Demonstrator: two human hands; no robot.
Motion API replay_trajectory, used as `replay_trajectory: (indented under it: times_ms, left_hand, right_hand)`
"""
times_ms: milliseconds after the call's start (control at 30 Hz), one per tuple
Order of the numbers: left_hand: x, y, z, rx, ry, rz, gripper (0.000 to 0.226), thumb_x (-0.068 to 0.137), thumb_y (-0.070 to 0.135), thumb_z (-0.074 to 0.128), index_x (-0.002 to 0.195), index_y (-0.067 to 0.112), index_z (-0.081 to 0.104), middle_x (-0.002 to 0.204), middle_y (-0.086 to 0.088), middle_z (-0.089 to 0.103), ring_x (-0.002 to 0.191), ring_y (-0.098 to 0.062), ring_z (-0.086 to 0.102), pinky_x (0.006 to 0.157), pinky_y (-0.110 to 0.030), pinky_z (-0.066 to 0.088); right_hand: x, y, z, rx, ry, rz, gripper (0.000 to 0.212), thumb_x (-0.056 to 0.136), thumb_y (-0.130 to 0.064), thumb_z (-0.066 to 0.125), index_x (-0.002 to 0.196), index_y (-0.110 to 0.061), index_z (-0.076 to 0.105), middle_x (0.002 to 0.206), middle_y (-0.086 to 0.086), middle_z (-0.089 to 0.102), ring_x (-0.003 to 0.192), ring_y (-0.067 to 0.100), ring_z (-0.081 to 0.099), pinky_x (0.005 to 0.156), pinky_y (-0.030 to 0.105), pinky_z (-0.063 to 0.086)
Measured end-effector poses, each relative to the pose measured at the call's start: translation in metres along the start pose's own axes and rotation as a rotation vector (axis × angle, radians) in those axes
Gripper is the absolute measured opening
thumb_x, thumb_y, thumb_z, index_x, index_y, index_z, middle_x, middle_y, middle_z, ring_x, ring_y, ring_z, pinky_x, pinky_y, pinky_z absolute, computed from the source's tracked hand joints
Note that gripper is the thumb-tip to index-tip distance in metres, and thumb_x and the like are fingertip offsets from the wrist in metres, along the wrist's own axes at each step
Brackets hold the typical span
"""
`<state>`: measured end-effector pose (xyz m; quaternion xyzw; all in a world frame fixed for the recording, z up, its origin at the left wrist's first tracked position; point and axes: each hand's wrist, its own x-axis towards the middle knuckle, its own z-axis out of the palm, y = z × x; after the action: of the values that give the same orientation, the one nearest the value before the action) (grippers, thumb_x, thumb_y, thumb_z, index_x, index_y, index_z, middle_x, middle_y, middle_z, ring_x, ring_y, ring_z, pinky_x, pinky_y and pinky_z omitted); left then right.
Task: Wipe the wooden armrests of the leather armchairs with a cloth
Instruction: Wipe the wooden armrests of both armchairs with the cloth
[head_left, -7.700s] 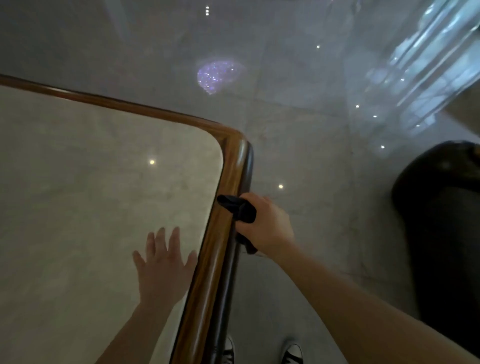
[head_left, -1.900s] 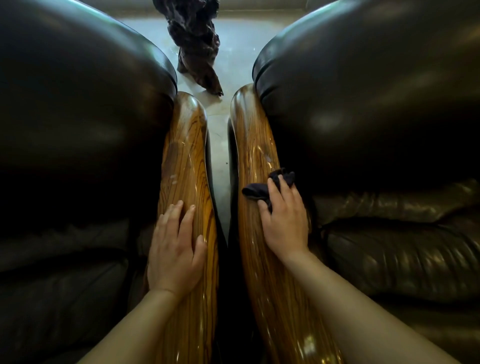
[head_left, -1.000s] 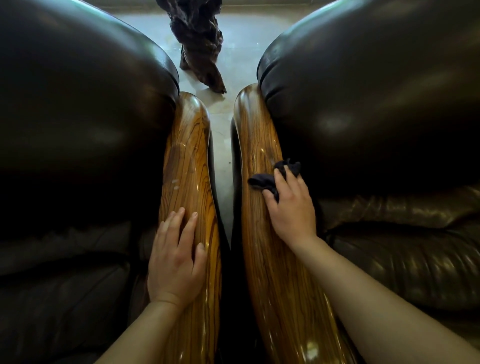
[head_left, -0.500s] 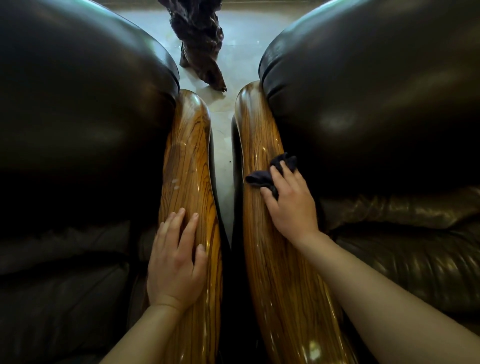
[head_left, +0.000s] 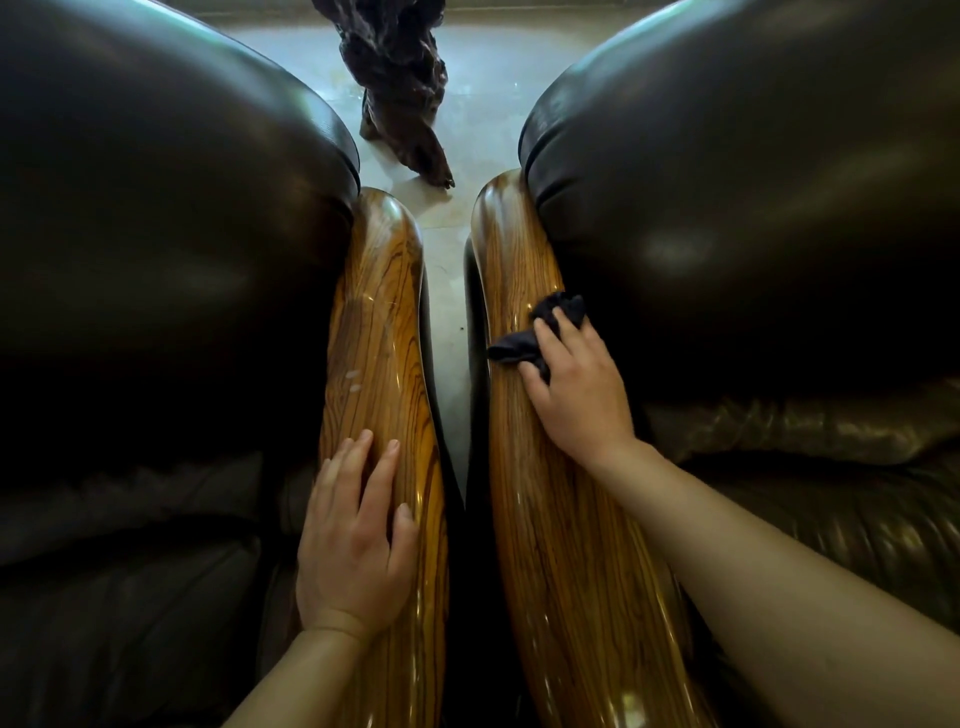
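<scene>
Cloth (head_left: 540, 332), dark and bunched, lies on the right armchair's wooden armrest (head_left: 566, 519), pinned under the right hand (head_left: 576, 389). Left hand (head_left: 353, 535) rests flat, fingers spread, on the left armrest (head_left: 379, 322), holding nothing.

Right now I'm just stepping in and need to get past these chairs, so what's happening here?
A person is wiping the wooden armrests between two dark leather armchairs. The right hand presses a dark cloth onto the right armrest, about halfway along it. The left hand lies flat on the left armrest, holding nothing; pale smudges show farther up that one.
</scene>
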<state>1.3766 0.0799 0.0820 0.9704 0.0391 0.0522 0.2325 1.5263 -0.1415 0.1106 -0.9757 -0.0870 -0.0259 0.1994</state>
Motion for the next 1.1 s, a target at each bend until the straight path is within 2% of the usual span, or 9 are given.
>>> replay_trajectory:
  times_ms: [200,333,433,533,600,833,967,1033,1100]
  left_hand:
    - [0.0,0.0,-0.001,-0.002,-0.015,-0.015,0.058,0.091,0.038,0.037,0.148,0.027,0.032,0.156,-0.001,0.028,0.146,-0.019,0.02,0.114,-0.051,0.027]
    - [-0.001,0.0,-0.001,-0.002,-0.025,-0.014,0.058,0.092,0.039,0.037,0.148,0.027,0.031,0.157,-0.001,0.027,0.147,-0.019,0.018,0.115,-0.052,0.026]
    - [0.0,0.002,-0.001,0.008,-0.022,-0.012,0.058,0.091,0.038,0.038,0.148,0.026,0.032,0.156,-0.002,0.028,0.146,-0.02,0.019,0.115,-0.051,0.025]
    - [0.0,0.003,-0.001,0.01,-0.011,-0.012,0.058,0.091,0.037,0.038,0.147,0.024,0.034,0.156,-0.003,0.029,0.146,-0.021,0.021,0.114,-0.052,0.027]
    - [0.001,0.002,-0.001,0.009,-0.006,-0.014,0.057,0.091,0.037,0.038,0.147,0.024,0.035,0.155,-0.003,0.03,0.145,-0.021,0.022,0.113,-0.054,0.03]
    - [0.0,0.003,-0.001,0.011,-0.004,-0.008,0.057,0.091,0.037,0.038,0.146,0.023,0.036,0.154,-0.004,0.032,0.145,-0.022,0.024,0.112,-0.055,0.032]
    - [0.001,0.002,0.0,-0.008,-0.007,-0.002,0.058,0.091,0.037,0.038,0.146,0.023,0.037,0.155,-0.003,0.032,0.145,-0.021,0.024,0.112,-0.055,0.032]
    - [0.0,0.001,0.001,-0.013,-0.01,-0.007,0.057,0.091,0.037,0.038,0.147,0.023,0.037,0.155,-0.002,0.031,0.146,-0.02,0.022,0.112,-0.055,0.031]
    - [-0.001,0.001,0.0,-0.015,-0.01,-0.007,0.057,0.091,0.037,0.038,0.147,0.023,0.037,0.155,-0.003,0.031,0.146,-0.02,0.022,0.112,-0.055,0.031]
  right_hand:
    - [-0.04,0.008,-0.011,0.091,0.033,-0.245,0.043,0.087,-0.02,0.069,0.129,-0.015,0.064,0.13,0.006,0.063,0.123,0.027,0.052,0.103,0.046,0.045]
    - [-0.028,0.019,-0.027,0.204,0.077,-0.086,0.045,0.083,-0.02,0.073,0.127,-0.018,0.062,0.118,0.0,0.056,0.103,0.015,0.056,0.088,0.037,0.053]
    - [-0.017,0.005,-0.023,0.266,-0.024,-0.093,0.053,0.087,-0.037,0.069,0.137,-0.025,0.055,0.137,0.0,0.045,0.124,0.017,0.046,0.105,0.039,0.044]
    - [-0.018,0.0,-0.006,-0.017,-0.175,-0.284,0.058,0.095,-0.056,0.047,0.148,-0.034,0.042,0.164,-0.002,0.022,0.151,0.028,0.013,0.121,0.049,0.014]
    - [-0.008,0.007,-0.002,-0.098,-0.146,-0.335,0.057,0.099,-0.056,0.038,0.151,-0.031,0.038,0.165,-0.001,0.02,0.153,0.028,0.008,0.123,0.048,0.009]
    - [0.043,-0.013,0.004,-0.178,0.039,-0.148,0.046,0.096,-0.037,0.055,0.135,-0.015,0.059,0.142,0.01,0.054,0.13,0.033,0.041,0.107,0.045,0.037]
    - [0.026,-0.012,-0.005,0.024,0.044,-0.252,0.035,0.089,-0.031,0.067,0.121,-0.018,0.068,0.118,0.004,0.059,0.108,0.021,0.051,0.089,0.034,0.047]
    - [0.033,-0.005,-0.016,0.293,0.05,-0.063,0.041,0.088,-0.036,0.069,0.127,-0.025,0.062,0.118,-0.003,0.052,0.104,0.012,0.051,0.085,0.019,0.043]
    - [0.042,0.003,-0.025,0.509,0.063,0.142,0.044,0.089,-0.042,0.066,0.13,-0.03,0.057,0.12,-0.005,0.051,0.108,0.011,0.052,0.088,0.023,0.044]
